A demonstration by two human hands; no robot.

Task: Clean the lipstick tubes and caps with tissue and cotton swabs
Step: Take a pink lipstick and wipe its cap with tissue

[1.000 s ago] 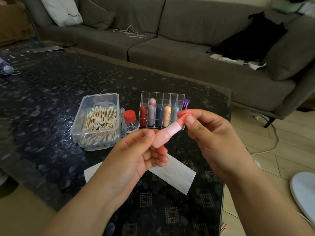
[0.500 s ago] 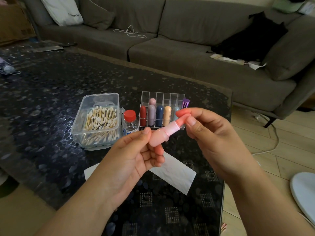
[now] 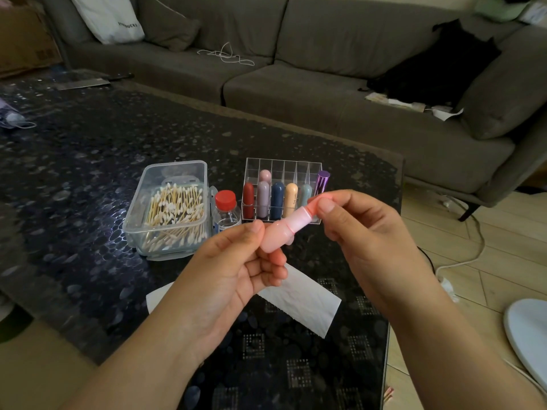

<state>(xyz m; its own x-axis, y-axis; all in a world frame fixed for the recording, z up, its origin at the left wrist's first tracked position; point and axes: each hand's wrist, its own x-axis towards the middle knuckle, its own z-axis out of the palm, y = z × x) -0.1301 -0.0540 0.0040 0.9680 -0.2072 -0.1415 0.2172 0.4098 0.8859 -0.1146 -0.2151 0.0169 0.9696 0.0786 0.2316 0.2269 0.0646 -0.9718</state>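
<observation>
- Behind a dark glass table (image 3: 88, 179) a grey sofa (image 3: 310, 93) is seen, with wooden floor to the right.
- A pink lipstick (image 3: 281, 232) is held in the air above the table, between both hands, near its right edge.
- Its lower end is pinched by the thumb and curled fingers of the left hand (image 3: 236, 270); its upper end is clamped by the thumb and fingers of the right hand (image 3: 364, 232).
- The cap appears to be on, so the opening step is judged not yet done.
- A tissue (image 3: 302, 303) lies flat on the table under the hands and looks unused; no stains can be made out.
- Cotton swabs (image 3: 174, 214) are kept in a clear box (image 3: 165, 179), and none is seen taken out.
- A small red-capped bottle (image 3: 226, 208) stands between the box and the rack (image 3: 281, 173).
- Six more lipsticks stand in the rack and a purple tube (image 3: 321, 183) at its right end; whether any is cleaned cannot be told.
- Most of the task is judged to be left.
- Open room is seen on the table's near side; the rack and bottle stand just behind the hands, and the right edge is close.
</observation>
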